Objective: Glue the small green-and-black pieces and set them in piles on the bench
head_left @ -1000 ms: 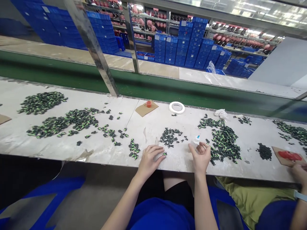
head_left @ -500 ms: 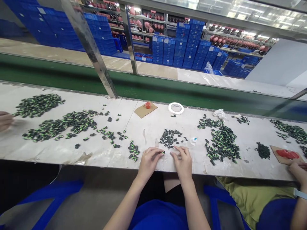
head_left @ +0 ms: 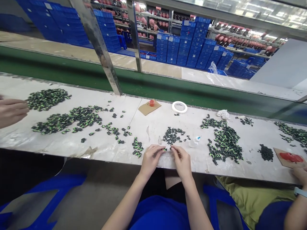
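Between the thumb and forefinger of my left hand (head_left: 151, 157) is a small black-and-green part (head_left: 165, 149). My right hand (head_left: 182, 158) pinches a small black piece (head_left: 171, 148), mostly covered by the fingertips. The fingertips of both hands face each other a short way apart, just above the worktable (head_left: 129, 150). Right beyond them lies a loose pile of small black pieces (head_left: 170, 135). A cluster of black-and-green parts (head_left: 137, 147) rests left of my left hand. A small white bottle with a blue tip (head_left: 194, 141) is near my right hand.
At the back are a red cup (head_left: 152, 103) on cardboard (head_left: 146, 108) and a white tape roll (head_left: 179, 107). Larger part piles lie left (head_left: 55, 124) and right (head_left: 226, 142). Co-workers' hands show at left (head_left: 11, 111) and right (head_left: 301, 175). A metal post (head_left: 109, 70) rises behind.
My right hand has come closer to my left and now pinches a small black piece. At the left, a co-worker's hand reaches further into view. The camera view has shifted slightly.
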`<action>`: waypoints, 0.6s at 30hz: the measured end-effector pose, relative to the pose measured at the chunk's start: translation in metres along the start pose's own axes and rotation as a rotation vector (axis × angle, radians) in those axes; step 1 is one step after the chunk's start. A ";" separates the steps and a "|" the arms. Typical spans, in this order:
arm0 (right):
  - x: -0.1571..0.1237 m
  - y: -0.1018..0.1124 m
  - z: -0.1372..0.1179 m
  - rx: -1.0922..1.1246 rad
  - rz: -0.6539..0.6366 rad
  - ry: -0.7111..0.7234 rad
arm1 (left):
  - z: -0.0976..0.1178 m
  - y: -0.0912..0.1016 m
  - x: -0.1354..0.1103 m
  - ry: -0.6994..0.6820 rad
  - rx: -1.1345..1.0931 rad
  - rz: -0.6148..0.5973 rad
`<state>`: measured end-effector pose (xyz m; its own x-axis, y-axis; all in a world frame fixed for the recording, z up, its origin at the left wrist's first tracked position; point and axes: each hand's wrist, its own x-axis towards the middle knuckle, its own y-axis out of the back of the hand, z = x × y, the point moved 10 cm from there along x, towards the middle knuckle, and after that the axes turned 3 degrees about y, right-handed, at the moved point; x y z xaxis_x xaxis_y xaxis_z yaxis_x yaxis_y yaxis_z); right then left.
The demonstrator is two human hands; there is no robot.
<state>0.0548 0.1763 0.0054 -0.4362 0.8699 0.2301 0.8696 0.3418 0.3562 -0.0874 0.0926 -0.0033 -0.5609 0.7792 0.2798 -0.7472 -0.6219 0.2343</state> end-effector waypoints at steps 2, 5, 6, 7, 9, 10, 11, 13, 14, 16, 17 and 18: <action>-0.005 -0.004 0.001 0.087 -0.016 -0.054 | 0.000 0.000 -0.001 0.002 0.001 -0.004; -0.007 -0.006 0.003 0.155 0.018 -0.119 | 0.000 0.000 -0.001 -0.002 -0.006 -0.014; -0.007 -0.006 0.003 0.165 0.023 -0.127 | 0.001 0.000 -0.001 -0.001 -0.012 -0.015; -0.007 -0.006 0.002 0.174 0.020 -0.126 | 0.001 0.000 -0.001 0.002 -0.021 -0.017; -0.006 -0.007 0.000 0.195 0.007 -0.119 | 0.001 0.000 -0.001 0.015 -0.053 -0.027; -0.005 -0.006 -0.001 0.214 0.001 -0.120 | 0.002 -0.001 -0.001 0.021 -0.072 -0.036; -0.005 -0.005 -0.002 0.240 -0.005 -0.127 | 0.004 -0.002 -0.001 0.026 -0.093 -0.048; -0.006 -0.005 -0.003 0.299 -0.022 -0.147 | 0.010 -0.003 -0.001 0.029 -0.132 -0.071; -0.007 -0.005 -0.004 0.328 -0.029 -0.152 | 0.014 -0.003 -0.001 0.026 -0.148 -0.080; -0.009 -0.001 -0.007 0.369 -0.017 -0.144 | 0.025 -0.004 -0.001 0.020 -0.168 -0.095; -0.010 0.002 -0.009 0.378 0.009 -0.132 | 0.031 -0.004 -0.001 0.021 -0.171 -0.101; -0.011 0.007 -0.011 0.379 0.044 -0.119 | 0.037 -0.005 -0.002 0.023 -0.171 -0.105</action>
<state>0.0628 0.1649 0.0154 -0.3866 0.9139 0.1235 0.9201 0.3914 -0.0159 -0.0697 0.0913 0.0292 -0.4834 0.8418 0.2404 -0.8505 -0.5166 0.0988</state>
